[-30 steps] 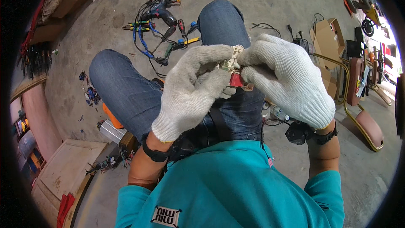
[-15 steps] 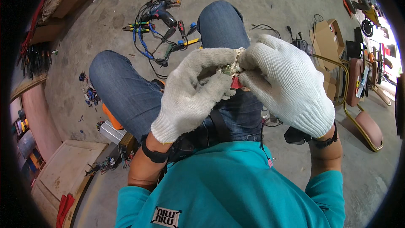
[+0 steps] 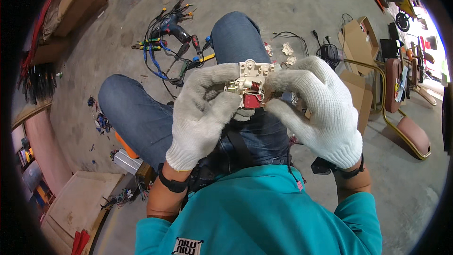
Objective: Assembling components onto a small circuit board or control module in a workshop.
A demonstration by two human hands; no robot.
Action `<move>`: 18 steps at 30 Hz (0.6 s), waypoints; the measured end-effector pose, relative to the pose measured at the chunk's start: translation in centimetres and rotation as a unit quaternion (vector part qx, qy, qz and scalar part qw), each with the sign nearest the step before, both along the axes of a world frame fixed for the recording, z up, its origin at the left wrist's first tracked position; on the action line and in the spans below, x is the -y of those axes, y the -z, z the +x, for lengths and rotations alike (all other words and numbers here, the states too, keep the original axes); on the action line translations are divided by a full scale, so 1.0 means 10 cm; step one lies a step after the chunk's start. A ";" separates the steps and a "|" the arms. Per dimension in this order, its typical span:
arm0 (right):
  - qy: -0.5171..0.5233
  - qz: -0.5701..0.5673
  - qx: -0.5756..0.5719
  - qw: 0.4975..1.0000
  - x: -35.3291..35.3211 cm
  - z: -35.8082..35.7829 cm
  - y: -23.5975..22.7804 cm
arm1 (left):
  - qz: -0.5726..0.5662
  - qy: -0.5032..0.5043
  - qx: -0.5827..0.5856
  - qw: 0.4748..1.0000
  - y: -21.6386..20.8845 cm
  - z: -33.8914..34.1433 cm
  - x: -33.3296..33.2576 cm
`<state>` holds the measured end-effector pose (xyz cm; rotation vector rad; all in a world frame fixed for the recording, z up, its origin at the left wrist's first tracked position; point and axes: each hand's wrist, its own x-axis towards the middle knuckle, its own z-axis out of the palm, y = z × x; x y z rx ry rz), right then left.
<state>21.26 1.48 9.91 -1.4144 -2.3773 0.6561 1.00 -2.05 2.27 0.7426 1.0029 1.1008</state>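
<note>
Above the thighs (image 3: 137,108), clamp the open, breaker-like cream housing (image 3: 250,76) in the left hand (image 3: 196,113), with the right hand (image 3: 321,106) at its right edge, grip impossible to tell, apparently working exposed internals (image 3: 252,100); next, steady for coil (image 3: 255,86) access.

left glove (image 3: 196,123) and right glove (image 3: 323,108) are ribbed white; the device (image 3: 249,70) is cream, its block (image 3: 252,101) red, its coil (image 3: 255,86) dark red; the shirt (image 3: 273,203) is teal, jeans (image 3: 239,38) blue, floor (image 3: 141,2) mottled grey.

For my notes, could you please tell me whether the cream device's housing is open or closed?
Open, on the visible side at least: the cream device shows a reddish coil and red block uncovered.
</note>
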 end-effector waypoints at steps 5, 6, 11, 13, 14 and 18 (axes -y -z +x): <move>-0.023 0.053 0.007 0.998 0.01 -0.02 0.11 | -0.021 0.001 0.024 0.999 0.02 0.01 0.01; -0.023 0.053 0.006 0.998 0.01 -0.02 0.11 | -0.021 0.002 0.023 1.000 0.02 0.01 0.01; -0.009 0.060 -0.002 0.998 0.02 -0.03 0.12 | 0.008 -0.001 0.020 1.000 0.02 0.02 0.00; -0.006 0.056 0.002 0.998 0.03 -0.03 0.13 | 0.016 -0.004 0.014 1.000 0.04 0.02 0.01; -0.003 0.052 0.007 0.999 0.04 -0.03 0.13 | 0.025 -0.007 0.009 1.000 0.04 0.02 0.01; -0.001 0.047 0.000 0.999 0.05 -0.05 0.13 | 0.015 -0.002 0.017 1.000 0.04 0.01 0.02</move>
